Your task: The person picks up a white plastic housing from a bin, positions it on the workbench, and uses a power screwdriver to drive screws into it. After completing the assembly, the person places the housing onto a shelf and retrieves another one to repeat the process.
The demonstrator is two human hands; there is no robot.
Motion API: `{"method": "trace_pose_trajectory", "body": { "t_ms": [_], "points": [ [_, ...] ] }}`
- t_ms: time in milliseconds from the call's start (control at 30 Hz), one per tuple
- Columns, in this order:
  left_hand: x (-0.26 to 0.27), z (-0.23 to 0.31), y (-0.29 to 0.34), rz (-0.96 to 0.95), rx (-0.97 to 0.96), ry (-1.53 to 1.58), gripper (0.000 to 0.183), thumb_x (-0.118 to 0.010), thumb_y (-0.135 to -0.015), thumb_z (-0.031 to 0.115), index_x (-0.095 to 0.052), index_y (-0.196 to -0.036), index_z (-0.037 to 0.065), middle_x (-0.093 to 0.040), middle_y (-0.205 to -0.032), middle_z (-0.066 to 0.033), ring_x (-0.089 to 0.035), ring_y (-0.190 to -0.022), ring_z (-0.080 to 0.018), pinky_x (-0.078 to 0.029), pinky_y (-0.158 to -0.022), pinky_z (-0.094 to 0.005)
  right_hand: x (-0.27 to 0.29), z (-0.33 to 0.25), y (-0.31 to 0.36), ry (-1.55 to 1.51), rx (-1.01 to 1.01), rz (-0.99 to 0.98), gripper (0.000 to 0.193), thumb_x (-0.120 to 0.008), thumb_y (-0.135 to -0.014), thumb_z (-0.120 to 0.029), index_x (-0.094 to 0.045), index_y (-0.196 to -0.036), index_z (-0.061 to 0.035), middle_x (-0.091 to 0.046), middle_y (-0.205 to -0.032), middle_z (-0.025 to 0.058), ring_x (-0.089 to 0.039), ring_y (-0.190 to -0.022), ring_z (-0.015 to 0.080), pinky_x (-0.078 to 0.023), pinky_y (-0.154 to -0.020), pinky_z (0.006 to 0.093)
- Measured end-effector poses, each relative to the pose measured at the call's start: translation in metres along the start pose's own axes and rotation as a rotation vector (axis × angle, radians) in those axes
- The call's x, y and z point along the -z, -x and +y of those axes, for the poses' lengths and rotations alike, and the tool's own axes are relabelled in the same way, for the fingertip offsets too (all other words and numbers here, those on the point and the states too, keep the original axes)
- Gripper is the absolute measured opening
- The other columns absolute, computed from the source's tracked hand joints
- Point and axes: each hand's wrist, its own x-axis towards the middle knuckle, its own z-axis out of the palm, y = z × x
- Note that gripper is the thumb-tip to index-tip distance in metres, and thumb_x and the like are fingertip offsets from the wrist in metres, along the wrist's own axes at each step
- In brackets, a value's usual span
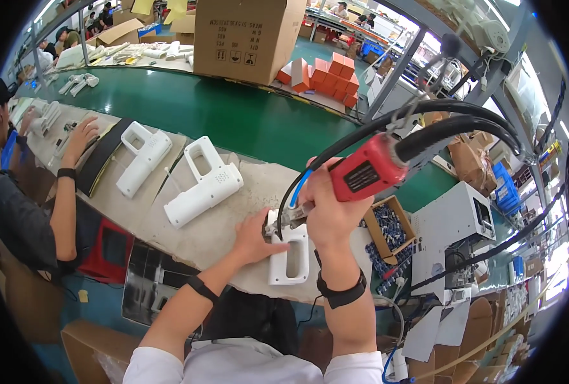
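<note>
My right hand (336, 217) is wrapped round a red power screwdriver (364, 171), which hangs from a hook and has thick black cables at its top. Its lower end reaches down to a white plastic housing (288, 279) with a loop handle, lying on the bench in front of me. My left hand (251, 240) grips that housing from the left, thumb across it near the handle opening. The exact spot under the tool is hidden by my hand and a cable. Two similar white housings, one nearer (213, 191) and one farther (142, 168), lie to the left.
At the right, a cardboard tray (392, 225) holds many small blue-grey parts, some spilled beside it. Beyond the bench runs a green conveyor (252, 109) with a large carton (246, 38) and orange boxes (326, 77) behind. A co-worker's arm (64, 211) reaches in from the left.
</note>
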Motion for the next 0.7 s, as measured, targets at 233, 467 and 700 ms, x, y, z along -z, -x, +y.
{"method": "trace_pose_trajectory", "body": {
  "t_ms": [233, 467, 700],
  "points": [
    [-0.001, -0.003, 0.006, 0.001, -0.017, -0.038, 0.112, -0.082, -0.053, 0.059, -0.035, -0.140, 0.007, -0.052, -0.124, -0.0135, -0.041, -0.121, -0.0302, -0.025, -0.102, -0.0446, -0.002, 0.032, 0.011, -0.003, -0.056, 0.020, 0.008, -0.061, -0.085, -0.003, -0.054, -0.086, 0.0005, -0.054, -0.058, 0.0035, -0.051, -0.046, 0.0097, -0.039, -0.043, 0.0232],
    [-0.032, -0.054, -0.015, -0.042, -0.210, 0.074, 0.105, -0.083, -0.053, 0.057, -0.039, -0.136, 0.010, -0.051, -0.124, -0.0130, -0.042, -0.121, -0.0304, -0.024, -0.102, -0.0446, -0.010, 0.057, 0.025, 0.100, -0.085, -0.082, 0.006, -0.063, -0.083, -0.003, -0.058, -0.082, 0.0002, -0.056, -0.060, 0.0030, -0.053, -0.049, 0.0090, -0.043, -0.046, 0.0238],
    [0.000, -0.002, 0.006, 0.041, -0.070, -0.031, 0.115, -0.082, -0.054, 0.056, -0.032, -0.142, 0.003, -0.049, -0.129, -0.0161, -0.041, -0.123, -0.0317, -0.023, -0.105, -0.0433, 0.006, 0.003, 0.011, -0.007, 0.012, 0.035, 0.004, -0.057, -0.087, -0.001, -0.055, -0.090, 0.0020, -0.054, -0.058, 0.0041, -0.049, -0.044, 0.0094, -0.037, -0.041, 0.0235]
  ]
}}
